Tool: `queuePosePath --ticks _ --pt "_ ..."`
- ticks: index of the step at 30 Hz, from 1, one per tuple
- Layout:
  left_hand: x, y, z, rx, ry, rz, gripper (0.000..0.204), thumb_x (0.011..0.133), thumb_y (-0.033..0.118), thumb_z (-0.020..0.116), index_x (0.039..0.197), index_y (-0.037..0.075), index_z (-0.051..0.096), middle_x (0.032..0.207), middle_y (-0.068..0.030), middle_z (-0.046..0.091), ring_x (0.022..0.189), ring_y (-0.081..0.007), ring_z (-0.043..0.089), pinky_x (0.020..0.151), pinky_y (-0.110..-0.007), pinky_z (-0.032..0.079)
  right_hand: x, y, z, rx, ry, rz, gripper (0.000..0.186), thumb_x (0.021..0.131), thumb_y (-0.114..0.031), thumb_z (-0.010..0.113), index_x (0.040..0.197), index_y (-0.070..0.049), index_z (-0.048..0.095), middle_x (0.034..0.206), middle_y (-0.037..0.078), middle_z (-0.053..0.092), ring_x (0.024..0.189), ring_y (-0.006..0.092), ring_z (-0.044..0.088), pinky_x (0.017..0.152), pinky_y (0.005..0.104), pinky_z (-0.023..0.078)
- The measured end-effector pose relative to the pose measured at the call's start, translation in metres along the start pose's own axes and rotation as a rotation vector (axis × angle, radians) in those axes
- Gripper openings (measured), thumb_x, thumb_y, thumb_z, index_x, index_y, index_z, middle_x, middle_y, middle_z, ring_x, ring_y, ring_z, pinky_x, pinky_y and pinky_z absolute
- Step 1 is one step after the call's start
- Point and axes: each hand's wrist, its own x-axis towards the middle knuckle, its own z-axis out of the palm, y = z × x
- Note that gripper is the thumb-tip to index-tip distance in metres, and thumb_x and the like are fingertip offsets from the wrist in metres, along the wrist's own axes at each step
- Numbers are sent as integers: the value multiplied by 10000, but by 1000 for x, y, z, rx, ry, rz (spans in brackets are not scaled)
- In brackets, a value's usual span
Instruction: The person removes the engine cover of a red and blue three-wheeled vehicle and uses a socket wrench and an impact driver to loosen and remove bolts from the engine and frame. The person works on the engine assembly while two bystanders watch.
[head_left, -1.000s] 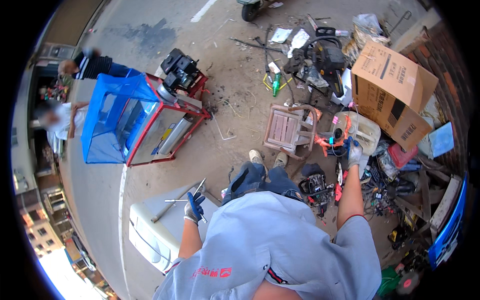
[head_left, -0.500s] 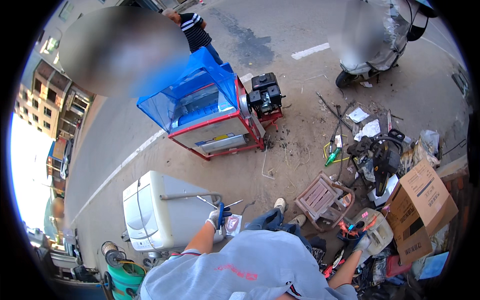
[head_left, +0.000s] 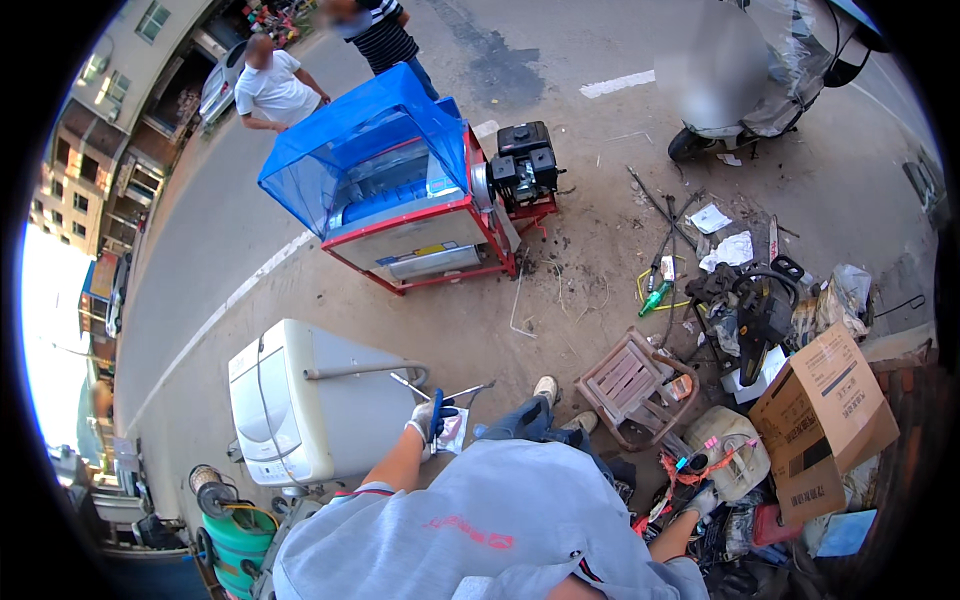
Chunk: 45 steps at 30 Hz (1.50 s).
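My left hand (head_left: pixel 428 420), in a white and dark blue work glove, is closed around a metal wrench (head_left: pixel 472 389) with thin arms sticking out on both sides. It is beside the white washing machine (head_left: pixel 350 365), close to the grey hose lying along it. My right hand (head_left: pixel 704 501), also gloved, reaches down at the lower right among jumbled tools and parts. A tangle of orange-red cord (head_left: pixel 686 478) lies right by it, next to a cloudy plastic jug (head_left: pixel 738 450). The fingers of that hand are too small and covered to make out.
A brown slatted stool (head_left: pixel 625 385) stands ahead of my feet. To its right are an open cardboard box (head_left: pixel 825 420) and a chainsaw (head_left: pixel 760 325). Farther off is a red-framed machine (head_left: pixel 430 240) with a blue cover and engine. Two people stand behind it; a scooter (head_left: pixel 765 110) is parked right.
My right hand has moved left and down, off the jug toward the orange-red cord. My left hand still grips the wrench. The view has shifted, bringing a person in white into sight.
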Motion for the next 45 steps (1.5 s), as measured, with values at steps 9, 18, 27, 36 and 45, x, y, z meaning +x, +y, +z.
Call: queuePosePath --ticks 9,18,27,36,45 --pt "0 29 4 21 44 39 554 894 601 507 1120 112 638 867 -73 697 445 -120 479 373 -248 338 -5 9 3 -117 -177 -262 323 827 -90 540 1119 24 619 1000 175 685 867 269 657 762 364 504" --pt "7 38 17 37 -13 34 574 884 610 518 1138 107 631 920 -78 696 411 -81 374 366 -239 303 25 -52 -2 -599 -62 -129 267 816 -194 526 918 -15 697 897 206 690 840 342 663 730 431 506" --pt "1 15 -10 43 49 19 616 862 638 529 1139 97 624 936 -101 695 370 -66 338 331 -232 302 65 -21 5 -631 -71 -100 412 835 -358 490 938 -21 704 943 223 680 921 399 636 788 472 490" --pt "30 7 31 47 -60 26 596 910 580 496 1145 45 613 917 -110 698 377 -82 392 334 -238 318 214 72 -25 -227 -18 -219 224 857 -290 570 820 -88 660 665 80 614 540 227 590 446 371 440" --pt "8 32 32 22 -36 60 618 889 607 510 1144 53 612 951 -107 690 384 -58 345 340 -216 305 149 62 35 12 -349 -264 153 884 -272 599 850 -123 593 642 -21 492 524 121 485 436 290 384"
